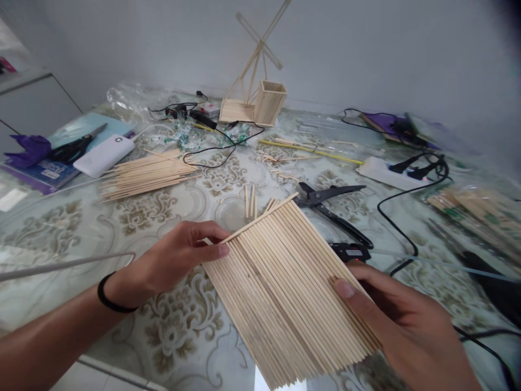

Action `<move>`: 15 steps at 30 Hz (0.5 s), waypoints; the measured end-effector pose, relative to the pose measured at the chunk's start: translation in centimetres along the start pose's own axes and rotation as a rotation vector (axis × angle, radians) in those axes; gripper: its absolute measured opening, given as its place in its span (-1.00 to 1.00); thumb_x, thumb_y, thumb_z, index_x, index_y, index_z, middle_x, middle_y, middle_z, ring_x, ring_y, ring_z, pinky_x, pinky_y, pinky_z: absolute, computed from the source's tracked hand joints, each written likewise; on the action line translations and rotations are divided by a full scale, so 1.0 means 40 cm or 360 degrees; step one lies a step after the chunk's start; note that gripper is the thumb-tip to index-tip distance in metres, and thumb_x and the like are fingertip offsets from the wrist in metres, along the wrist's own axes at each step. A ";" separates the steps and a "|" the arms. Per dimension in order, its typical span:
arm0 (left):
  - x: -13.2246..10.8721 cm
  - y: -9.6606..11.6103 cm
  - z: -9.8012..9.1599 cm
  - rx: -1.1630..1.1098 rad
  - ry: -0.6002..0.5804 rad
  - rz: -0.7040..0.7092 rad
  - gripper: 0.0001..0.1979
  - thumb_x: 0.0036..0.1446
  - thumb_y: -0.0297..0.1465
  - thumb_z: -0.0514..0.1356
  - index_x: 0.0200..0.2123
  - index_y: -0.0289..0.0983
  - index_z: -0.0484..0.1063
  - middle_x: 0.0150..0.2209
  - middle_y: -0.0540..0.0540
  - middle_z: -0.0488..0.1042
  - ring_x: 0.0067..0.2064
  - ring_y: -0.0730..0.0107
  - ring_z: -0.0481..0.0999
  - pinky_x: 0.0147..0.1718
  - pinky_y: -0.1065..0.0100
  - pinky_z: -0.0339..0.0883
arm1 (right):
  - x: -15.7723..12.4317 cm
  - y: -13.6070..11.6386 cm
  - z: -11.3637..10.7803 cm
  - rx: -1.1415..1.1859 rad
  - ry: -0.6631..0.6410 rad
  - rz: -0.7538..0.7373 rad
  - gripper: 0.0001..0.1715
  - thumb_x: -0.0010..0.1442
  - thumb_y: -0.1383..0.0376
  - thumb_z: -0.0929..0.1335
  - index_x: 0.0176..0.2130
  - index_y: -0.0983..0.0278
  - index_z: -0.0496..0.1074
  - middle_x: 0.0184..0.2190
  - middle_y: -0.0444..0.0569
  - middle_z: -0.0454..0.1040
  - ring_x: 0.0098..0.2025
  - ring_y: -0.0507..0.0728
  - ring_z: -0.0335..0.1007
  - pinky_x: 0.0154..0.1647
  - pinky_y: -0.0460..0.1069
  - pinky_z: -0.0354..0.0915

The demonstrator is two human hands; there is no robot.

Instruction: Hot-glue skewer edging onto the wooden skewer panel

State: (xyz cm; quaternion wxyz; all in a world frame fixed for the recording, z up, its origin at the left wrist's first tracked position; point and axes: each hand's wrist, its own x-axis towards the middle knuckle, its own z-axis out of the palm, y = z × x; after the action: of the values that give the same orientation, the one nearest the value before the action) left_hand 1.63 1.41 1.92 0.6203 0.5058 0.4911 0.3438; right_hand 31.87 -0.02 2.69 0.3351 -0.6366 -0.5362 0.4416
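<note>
Stick panel [280, 288] between left hand [175, 260] and right hand [407, 320], grips clamped on its edges, thumbs atop

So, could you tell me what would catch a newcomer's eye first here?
Most striking is the stick panel, a flat sheet of thin wooden sticks side by side, held in the foreground between the left hand and the right hand. At the back stands a stick windmill; a loose stick pile lies left of centre.
</note>
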 end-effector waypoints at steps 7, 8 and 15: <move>-0.003 0.002 0.000 -0.0023 0.0000 -0.0052 -0.81 0.22 -0.25 0.36 -0.19 -0.20 0.72 -0.15 -0.07 0.72 -0.10 0.21 0.62 -0.06 0.26 0.40 | 0.002 0.013 -0.002 -0.0002 -0.0021 -0.0040 -0.58 0.20 -0.12 0.50 -0.39 0.15 0.60 -0.51 -0.13 0.44 -0.46 0.12 0.35 -0.52 -0.07 0.27; -0.002 0.001 -0.002 -0.0018 -0.0001 -0.0067 -0.81 0.22 -0.25 0.37 -0.20 -0.20 0.72 -0.16 -0.07 0.72 -0.11 0.21 0.61 -0.06 0.26 0.39 | 0.002 0.015 -0.002 -0.0009 -0.0028 -0.0059 -0.59 0.21 -0.11 0.49 -0.39 0.15 0.60 -0.50 -0.13 0.43 -0.46 0.12 0.34 -0.53 -0.07 0.28; 0.000 -0.011 -0.008 -0.0035 -0.0039 -0.0151 -0.81 0.14 -0.24 0.38 -0.29 -0.24 0.69 -0.27 -0.08 0.70 -0.20 0.23 0.59 -0.12 0.26 0.41 | 0.008 0.024 -0.009 -0.0053 -0.0067 -0.0095 -0.63 0.21 -0.09 0.49 -0.40 0.11 0.61 -0.53 -0.15 0.39 -0.49 0.11 0.33 -0.56 -0.08 0.31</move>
State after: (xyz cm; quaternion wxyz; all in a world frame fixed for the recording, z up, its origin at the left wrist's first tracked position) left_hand 1.30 1.39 1.49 0.6475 0.4793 0.5029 0.3132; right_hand 32.59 0.10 1.91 0.3261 -0.6164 -0.5691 0.4356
